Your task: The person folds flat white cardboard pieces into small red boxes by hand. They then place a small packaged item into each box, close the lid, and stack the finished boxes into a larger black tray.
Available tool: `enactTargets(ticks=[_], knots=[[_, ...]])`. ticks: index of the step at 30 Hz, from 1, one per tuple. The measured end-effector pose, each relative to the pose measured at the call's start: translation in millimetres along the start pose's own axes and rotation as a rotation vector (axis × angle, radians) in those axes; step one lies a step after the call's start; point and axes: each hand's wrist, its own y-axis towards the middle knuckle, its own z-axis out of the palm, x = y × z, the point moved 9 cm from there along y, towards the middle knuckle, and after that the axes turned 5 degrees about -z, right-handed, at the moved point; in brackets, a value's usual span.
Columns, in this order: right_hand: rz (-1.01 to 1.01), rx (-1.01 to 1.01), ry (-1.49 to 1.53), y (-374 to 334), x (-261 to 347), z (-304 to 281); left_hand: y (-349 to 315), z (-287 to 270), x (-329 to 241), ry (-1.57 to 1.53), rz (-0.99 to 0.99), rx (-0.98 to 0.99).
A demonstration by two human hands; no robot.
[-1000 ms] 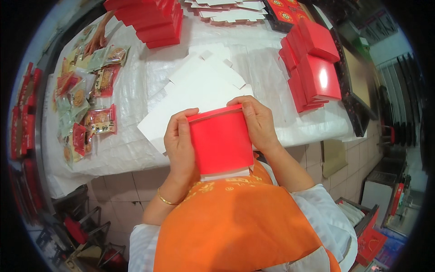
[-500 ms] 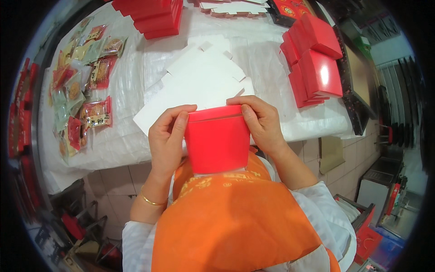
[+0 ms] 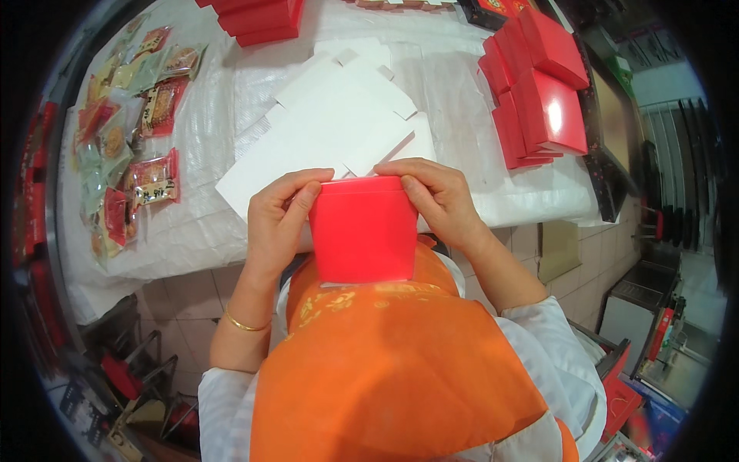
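I have the red box [image 3: 363, 229] held up between both hands, just off the near edge of the surface [image 3: 192, 231] and above my orange apron [image 3: 392, 369]. My left hand [image 3: 279, 219] wraps its left side, fingers curled narrow over the top corner with the thumb pressing the face. My right hand [image 3: 436, 202] clamps the opposite top corner the same way. Both hands are closed on the box.

To fold this well, I judge that I should press both top corners evenly so the walls square up together, and keep my thumbs flat so the card does not crease.

Beyond the box lie flat white blanks [image 3: 331, 131]. Finished red boxes [image 3: 539, 92] stack to the right, well apart, and wrapped pastries [image 3: 131, 146] lie on the left. I would keep the box clear of the blanks.
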Motion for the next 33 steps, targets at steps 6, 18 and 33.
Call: enactTargets(ticks=[6,18,33], knots=[[-0.08,0.03,-0.003,-3.9,-2.3,3.0,-2.5,6.2,12.4,-0.087,-0.027,0.021],[0.369,-0.052,0.433,-13.2,-42.1,5.9,6.5,41.2,28.8,-0.339,-0.099,-0.041],[0.422,0.005,0.367,-7.1,-57.8,17.5,4.4,45.5,43.1,-0.272,-0.12,-0.025]])
